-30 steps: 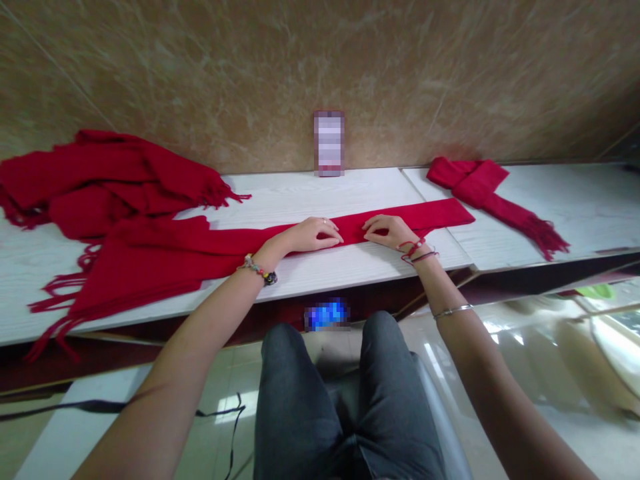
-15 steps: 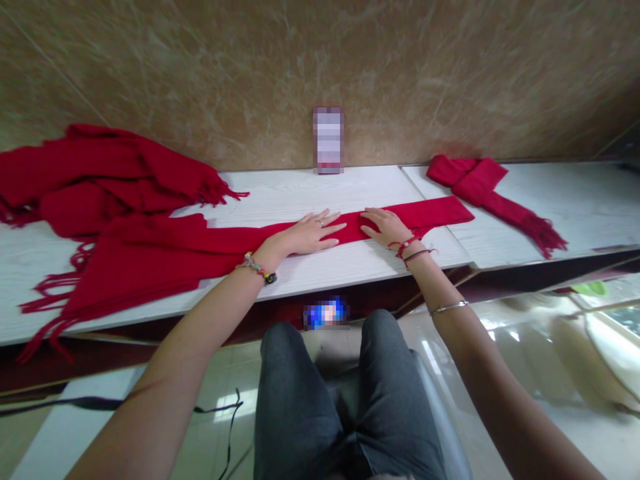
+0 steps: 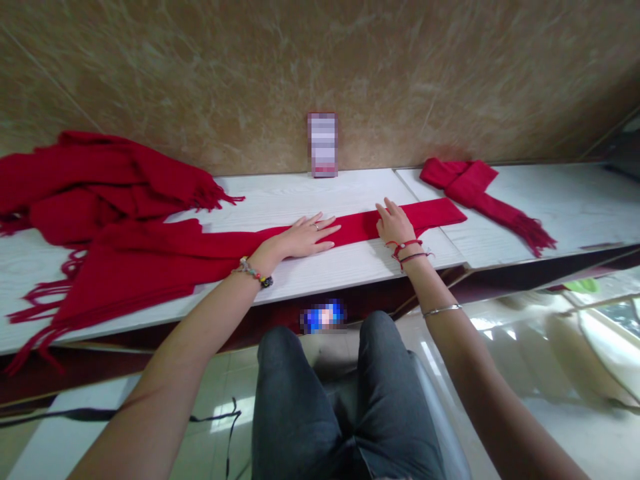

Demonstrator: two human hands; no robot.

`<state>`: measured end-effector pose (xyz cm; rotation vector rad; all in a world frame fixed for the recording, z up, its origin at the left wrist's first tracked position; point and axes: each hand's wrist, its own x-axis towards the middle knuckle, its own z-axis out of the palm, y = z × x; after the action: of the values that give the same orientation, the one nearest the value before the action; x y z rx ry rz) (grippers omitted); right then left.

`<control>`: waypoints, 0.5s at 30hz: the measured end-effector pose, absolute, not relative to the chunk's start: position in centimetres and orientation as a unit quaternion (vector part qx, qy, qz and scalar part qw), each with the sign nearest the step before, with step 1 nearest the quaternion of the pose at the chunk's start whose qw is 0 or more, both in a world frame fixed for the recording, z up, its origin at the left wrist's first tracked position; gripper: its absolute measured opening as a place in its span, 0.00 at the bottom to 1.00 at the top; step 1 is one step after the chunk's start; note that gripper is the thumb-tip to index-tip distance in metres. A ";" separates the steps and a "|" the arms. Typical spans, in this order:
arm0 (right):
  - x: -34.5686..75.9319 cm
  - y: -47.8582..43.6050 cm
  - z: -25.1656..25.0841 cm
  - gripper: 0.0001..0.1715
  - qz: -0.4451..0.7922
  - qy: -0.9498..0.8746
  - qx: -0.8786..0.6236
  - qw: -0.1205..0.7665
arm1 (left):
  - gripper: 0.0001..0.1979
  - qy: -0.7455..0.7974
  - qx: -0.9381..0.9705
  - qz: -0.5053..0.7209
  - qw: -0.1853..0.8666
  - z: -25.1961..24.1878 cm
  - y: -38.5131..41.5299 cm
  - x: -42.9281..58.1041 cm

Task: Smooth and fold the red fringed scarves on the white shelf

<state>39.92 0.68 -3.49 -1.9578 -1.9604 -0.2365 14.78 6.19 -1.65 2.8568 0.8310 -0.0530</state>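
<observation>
A long red scarf [image 3: 225, 248] lies across the white table, folded into a narrow strip toward the right and wider on the left, where its fringe hangs over the front edge. My left hand [image 3: 307, 238] rests flat on the middle of the strip, fingers spread to the right. Farther right, my right hand [image 3: 394, 223] is on the strip with its fingers pointing away from me, slightly bent and apart. The folded end of the scarf lies just beyond that hand. Neither hand grips the cloth.
More red fringed cloth [image 3: 110, 173] is heaped at the back left. A folded red scarf [image 3: 467, 183] lies on the right of the white table [image 3: 280, 190]. A blurred-out card or box [image 3: 323, 143] leans on the brown marbled wall [image 3: 350, 60]. A blurred blue item [image 3: 323, 317] sits below the table edge.
My right hand has shifted slightly right along the strip and turned so its fingers point away from me. My left hand stays flat on the scarf. The view has moved slightly.
</observation>
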 end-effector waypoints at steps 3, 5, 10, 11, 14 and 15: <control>39.9 0.9 -3.4 0.30 -0.087 -0.727 -0.643 0.226 | 0.30 0.301 0.948 -0.062 0.083 -0.9 5.6 15.0; 39.4 1.0 -3.5 0.29 -0.056 -0.781 -0.587 0.206 | 0.30 0.307 0.945 -0.076 0.084 -0.5 5.3 15.1; 38.5 1.2 -3.9 0.26 -0.011 -0.818 -0.558 0.141 | 0.31 0.303 0.946 -0.072 0.087 -0.5 5.2 15.0; 38.6 1.2 -3.9 0.25 -0.016 -0.812 -0.565 0.146 | 0.31 0.301 0.947 -0.071 0.087 -0.6 5.3 15.0; 39.0 1.0 -3.8 0.28 -0.037 -0.788 -0.593 0.163 | 0.31 0.302 0.947 -0.065 0.088 -0.7 5.4 14.9; 39.1 0.9 -3.8 0.29 -0.038 -0.786 -0.597 0.160 | 0.30 0.302 0.947 -0.064 0.091 -0.7 5.5 14.9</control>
<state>39.07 0.86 -3.76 -1.7047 -2.2450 -0.1098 14.94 5.46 -0.72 2.8127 0.8976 -0.1910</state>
